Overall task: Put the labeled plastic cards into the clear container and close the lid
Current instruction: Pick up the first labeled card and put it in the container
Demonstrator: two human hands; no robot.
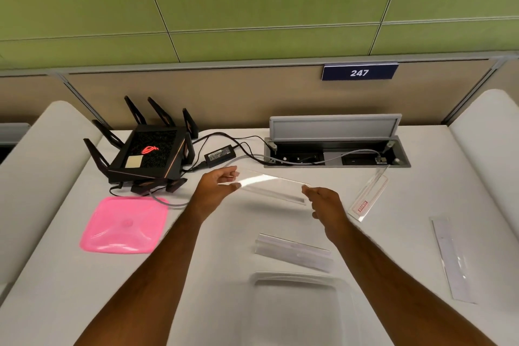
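Currently my left hand (217, 187) and right hand (323, 202) pinch opposite ends of a long clear plastic card (271, 184), keeping it level above mid-surface for lowering into the clear lidless container (295, 278) at the near edge.

White desk (213, 261) carries router (148, 154), pink lid (123, 225), clear container (297, 309), three plastic cards (293, 251)

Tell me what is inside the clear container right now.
Through the clear container only the white table shows; no cards appear inside. Its near part is cut off by the frame edge, so that portion cannot be checked. The pink lid lies apart.
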